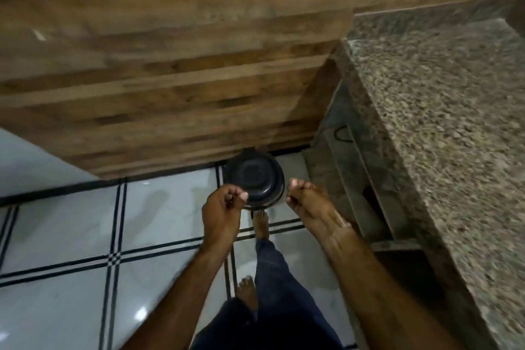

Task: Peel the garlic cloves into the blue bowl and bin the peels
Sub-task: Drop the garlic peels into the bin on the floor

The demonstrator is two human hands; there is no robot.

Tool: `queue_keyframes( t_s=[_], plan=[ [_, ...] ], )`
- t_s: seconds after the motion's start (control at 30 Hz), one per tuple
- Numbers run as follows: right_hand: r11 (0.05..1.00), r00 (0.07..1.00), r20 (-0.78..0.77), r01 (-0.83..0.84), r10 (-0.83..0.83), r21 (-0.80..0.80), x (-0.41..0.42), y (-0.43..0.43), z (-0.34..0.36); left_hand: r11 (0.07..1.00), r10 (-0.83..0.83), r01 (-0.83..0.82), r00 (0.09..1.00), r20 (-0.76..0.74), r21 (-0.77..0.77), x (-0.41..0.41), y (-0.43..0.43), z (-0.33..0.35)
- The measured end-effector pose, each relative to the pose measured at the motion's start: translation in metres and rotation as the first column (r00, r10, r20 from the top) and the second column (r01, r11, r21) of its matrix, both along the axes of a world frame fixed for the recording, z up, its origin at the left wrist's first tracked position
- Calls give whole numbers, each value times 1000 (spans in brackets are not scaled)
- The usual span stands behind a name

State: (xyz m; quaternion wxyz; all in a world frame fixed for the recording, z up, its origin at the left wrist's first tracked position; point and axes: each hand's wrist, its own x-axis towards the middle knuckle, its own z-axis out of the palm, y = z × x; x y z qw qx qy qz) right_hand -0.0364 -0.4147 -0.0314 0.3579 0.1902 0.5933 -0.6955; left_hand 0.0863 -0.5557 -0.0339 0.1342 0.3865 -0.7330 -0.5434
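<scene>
Black bin (253,179) on floor, between left hand (223,207) and right hand (309,204) fingers (297,186).

Dim, warm indoor light. The glossy floor tiles (71,236) carry small white glare spots toward the floor's near-left corner, reflecting light from above. Motion blur smears the wooden panel (170,65) and the granite counter (440,122), worst along the counter's far and right edges. Tile lines bend with wide-angle distortion. The dark bin lid (252,179) is soft, its detail lost. Deep shadow lies under the counter's near edge.
</scene>
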Motion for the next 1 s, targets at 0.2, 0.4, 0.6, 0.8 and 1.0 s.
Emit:
queue_keyframes(
  t_s=[0.2, 0.4, 0.6, 0.8, 1.0],
  plan=[
    [996, 992, 115, -61, 53, 67, -44, -53, -61, 997, 59, -64, 992, 113, 37, -37, -44, -49],
    [989, 965, 260, -71, 35, 131, -86, -87, -169, 952, 116, -183, 957, 266, 246, -84, -76, -154],
    [970, 951, 308, -100, 28, 221, -133, -134, -300, 825, 250, -409, 883, 398, 389, -144, -103, -281],
    [971, 948, 317, -67, -9, 229, -160, -169, -395, 767, 322, -520, 819, 476, 376, -192, -121, -368],
    [923, 974, 226, -77, -11, 377, -167, -177, -428, 737, 305, -542, 799, 518, 402, -205, -127, -397]
  ],
)
